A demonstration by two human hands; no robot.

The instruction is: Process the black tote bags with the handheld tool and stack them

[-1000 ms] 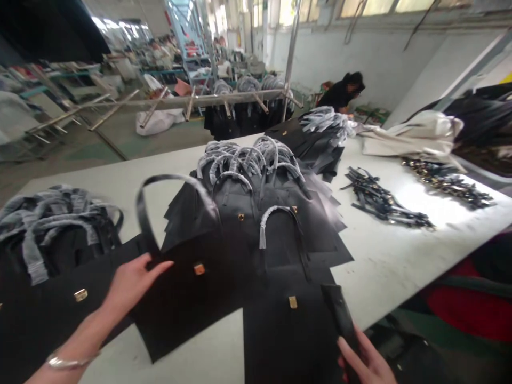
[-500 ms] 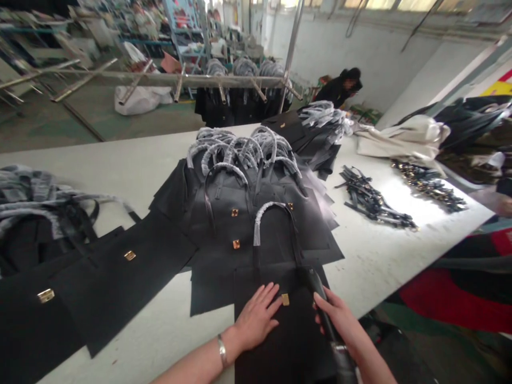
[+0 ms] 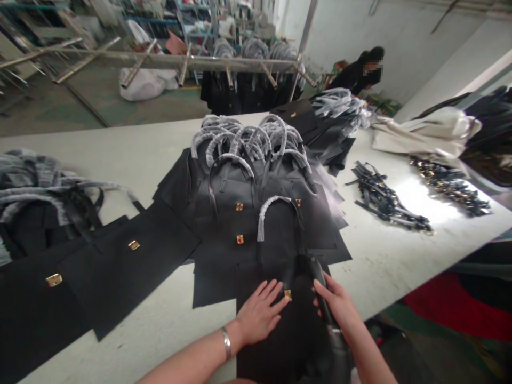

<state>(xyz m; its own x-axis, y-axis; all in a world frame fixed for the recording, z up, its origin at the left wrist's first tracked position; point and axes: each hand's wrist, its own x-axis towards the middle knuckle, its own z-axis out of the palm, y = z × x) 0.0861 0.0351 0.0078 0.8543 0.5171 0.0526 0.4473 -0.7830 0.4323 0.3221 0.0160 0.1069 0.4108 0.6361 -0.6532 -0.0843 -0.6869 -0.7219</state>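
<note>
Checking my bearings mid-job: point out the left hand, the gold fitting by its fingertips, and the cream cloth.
Left hand (image 3: 258, 316): head view, back of the hand.
Gold fitting (image 3: 288, 294): head view, middle of its face.
Cream cloth (image 3: 424, 134): head view, middle of its upper side.

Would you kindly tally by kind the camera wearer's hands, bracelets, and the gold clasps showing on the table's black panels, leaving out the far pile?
Left hand and right hand: 2
Silver bracelet: 1
Gold clasps: 6 (2 left, 4 centre)
Total: 9
</note>
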